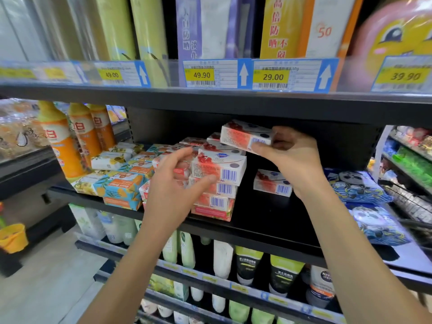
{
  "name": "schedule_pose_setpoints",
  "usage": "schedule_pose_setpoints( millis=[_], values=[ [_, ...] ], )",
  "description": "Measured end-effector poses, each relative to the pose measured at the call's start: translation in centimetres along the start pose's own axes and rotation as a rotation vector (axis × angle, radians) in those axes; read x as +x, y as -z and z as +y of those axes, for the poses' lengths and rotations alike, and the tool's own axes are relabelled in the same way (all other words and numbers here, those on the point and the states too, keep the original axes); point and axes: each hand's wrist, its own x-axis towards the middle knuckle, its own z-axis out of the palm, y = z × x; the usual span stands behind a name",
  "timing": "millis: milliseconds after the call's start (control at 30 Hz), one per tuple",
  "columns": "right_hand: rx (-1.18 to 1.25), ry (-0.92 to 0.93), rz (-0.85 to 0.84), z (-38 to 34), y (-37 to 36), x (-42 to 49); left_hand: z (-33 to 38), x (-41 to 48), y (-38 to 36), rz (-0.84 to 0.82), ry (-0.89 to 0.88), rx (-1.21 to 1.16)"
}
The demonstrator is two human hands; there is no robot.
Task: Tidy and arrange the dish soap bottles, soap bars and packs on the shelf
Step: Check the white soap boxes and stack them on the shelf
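Red-and-white soap box point(245, 136) held up above the stack of matching boxes point(217, 183), pinched at its barcode end between thumb and curled fingers of the right hand point(292, 160). One lone box point(272, 183) sits on the shelf point(268, 220) below that hand; goat soap boxes point(121, 185) and orange dish soap bottles point(58, 141) crowd the left. Left hand point(173, 185) in front of the stack, fingers loosely spread, holding nothing, thumb tip at the stack's front face.

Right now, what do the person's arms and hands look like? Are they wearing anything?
The left hand and right hand wear no gloves, rings or bracelets. The left forearm and right forearm are bare, with no sleeve or watch in view.
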Motion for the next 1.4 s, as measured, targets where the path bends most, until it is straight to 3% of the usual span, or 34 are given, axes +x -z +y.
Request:
schedule_pose_setpoints(
  millis=[167, 633, 1167, 1400],
  values=[
    [0.008, 0.024, 0.016, 0.5, 1.8, -1.1, -0.1, 2.1, -0.9, -0.125, 0.066, 0.025],
    [0.01, -0.011, 0.048, 1.6, 3.4, -2.4, -0.7, 3.1, -1.9, -0.163, 0.094, 0.034],
    [-0.027, 0.004, 0.088, 2.6, 5.4, -7.1, 0.3, -0.4, -0.1, -0.001, 0.096, -0.252],
    [-0.172, -0.078, 0.018, 6.8, 4.7, -9.6, -0.5, -5.5, -0.8, -0.098, 0.163, -0.314]
  ],
)
